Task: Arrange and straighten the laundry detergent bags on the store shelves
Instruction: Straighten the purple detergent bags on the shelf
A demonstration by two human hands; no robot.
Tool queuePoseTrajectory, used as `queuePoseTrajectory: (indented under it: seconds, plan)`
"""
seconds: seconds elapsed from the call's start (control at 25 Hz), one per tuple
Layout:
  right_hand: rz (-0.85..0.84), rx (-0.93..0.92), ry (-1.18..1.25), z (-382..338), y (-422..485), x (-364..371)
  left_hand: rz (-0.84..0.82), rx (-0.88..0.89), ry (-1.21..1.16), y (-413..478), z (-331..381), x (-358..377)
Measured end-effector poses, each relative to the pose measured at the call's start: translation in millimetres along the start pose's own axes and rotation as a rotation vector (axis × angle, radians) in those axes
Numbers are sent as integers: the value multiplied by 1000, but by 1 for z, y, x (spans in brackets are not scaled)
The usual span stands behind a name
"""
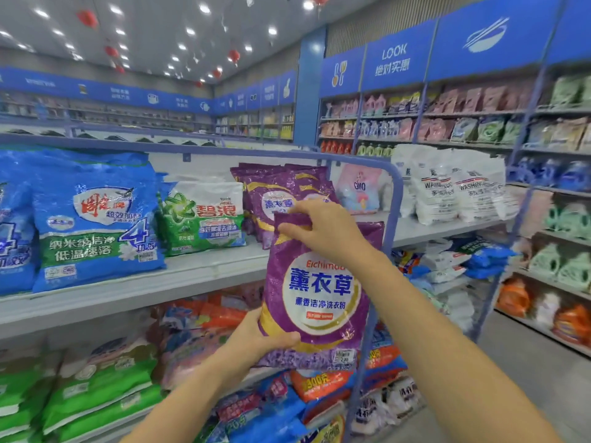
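Just in front of the shelf (192, 273) a purple bag (319, 292) of washing powder is held upright in the air between both hands, its printed face towards the camera and its top leaning slightly left. The right hand (323, 231) grips the bag's top edge, which is folded and crumpled under it: the thumb lies on the front and the other fingers curl over the top, their tips hidden behind. The left hand (262, 337) holds the lower left corner, its thumb pressed across the front near the bottom seam while the rest of its fingers are out of sight behind the bag. Behind the held bag's top, a row of matching purple bags (275, 187) stands on the shelf, and the held bag hangs lower than they do, over the shelf's front edge. Left of that row sit a green and white bag (204, 215) and a big blue bag (96, 219); to the right a pink bag (359, 190) leans just inside the blue frame post (395, 199), with white bags (447, 187) beyond it
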State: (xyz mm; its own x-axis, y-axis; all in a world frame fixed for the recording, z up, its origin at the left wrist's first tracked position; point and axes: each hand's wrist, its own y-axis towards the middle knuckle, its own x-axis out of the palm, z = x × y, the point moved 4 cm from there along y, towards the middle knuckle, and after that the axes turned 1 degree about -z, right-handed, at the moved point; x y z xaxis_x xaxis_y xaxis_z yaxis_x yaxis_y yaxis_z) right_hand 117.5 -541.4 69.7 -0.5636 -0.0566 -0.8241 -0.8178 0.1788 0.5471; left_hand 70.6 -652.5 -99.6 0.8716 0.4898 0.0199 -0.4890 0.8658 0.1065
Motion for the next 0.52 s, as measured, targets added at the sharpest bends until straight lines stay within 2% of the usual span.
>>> queuePoseTrajectory:
  seconds: [0.12, 0.24, 0.36, 0.44, 0.52]
  plan:
    - [6, 66, 137, 72, 5, -11, 3, 17, -6, 50, -11, 42]
    - [113, 143, 234, 145, 16, -16, 44, 4, -21, 103, -16, 80]
    - [121, 39, 405, 182, 37, -16, 123, 9, -39, 144, -13, 99]
    - [131, -45, 427, 198, 52, -22, 214, 35, -36, 165, -4, 96]
    - [266, -68, 383, 220, 63, -25, 295, 69, -43, 183, 6, 87]
